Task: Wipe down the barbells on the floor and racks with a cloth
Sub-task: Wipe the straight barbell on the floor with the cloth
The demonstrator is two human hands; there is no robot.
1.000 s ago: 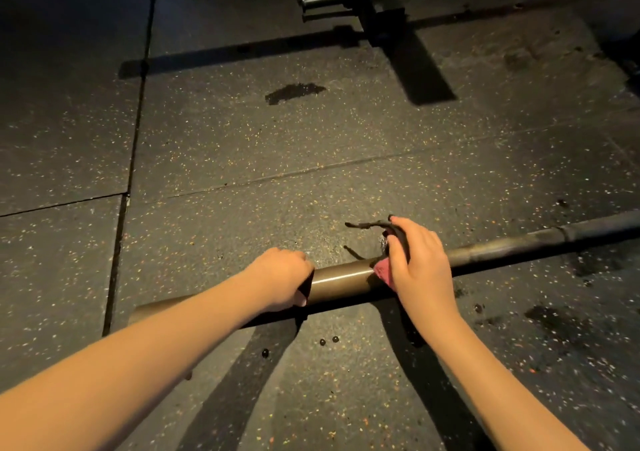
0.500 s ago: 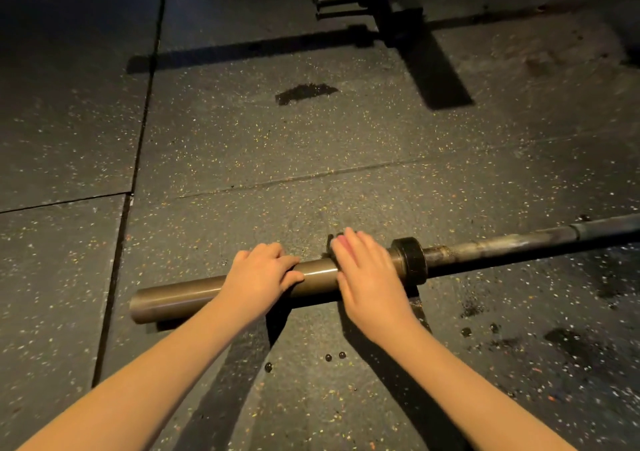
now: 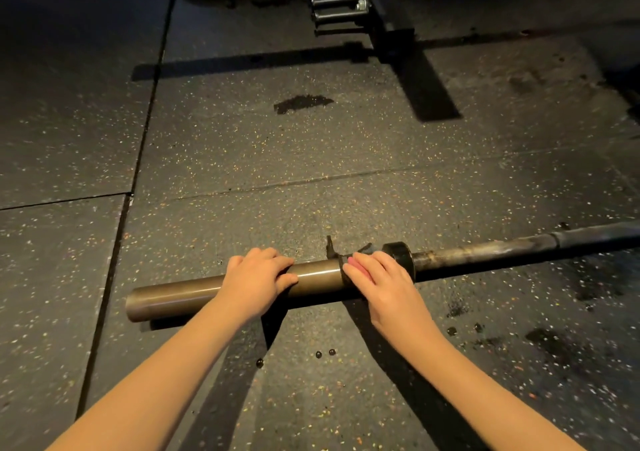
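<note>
On the floor (image 3: 242, 156), head view: dark rubber tiles flecked with pale specks, joined by straight seams. A barbell (image 3: 318, 277) lies across the lower middle of the view. Its thick sleeve is a smooth, dull bronze cylinder, and its cut end points left.

The left hand (image 3: 258, 279) grips the sleeve, fingers curled over the top and thumb on the near side. The right hand (image 3: 377, 277) lies just beside the black collar (image 3: 400, 255), its fingers nearly straight and pressing a cloth (image 3: 346, 260) onto the sleeve. The cloth is dark with a pinkish patch. It is mostly covered by the fingers, and a frayed end stands up behind the bar.

Right of the collar, the thinner shaft (image 3: 485, 251) is scuffed and mottled and runs out of view at the right edge.

A dark wet patch (image 3: 303, 102) marks the tile beyond, and small droplets (image 3: 323, 353) sit near the forearms.

At the top edge stands a black rack base (image 3: 391, 17) with steel bolts (image 3: 336, 0); its upper part is cut off. The corners are too dim to make out.
</note>
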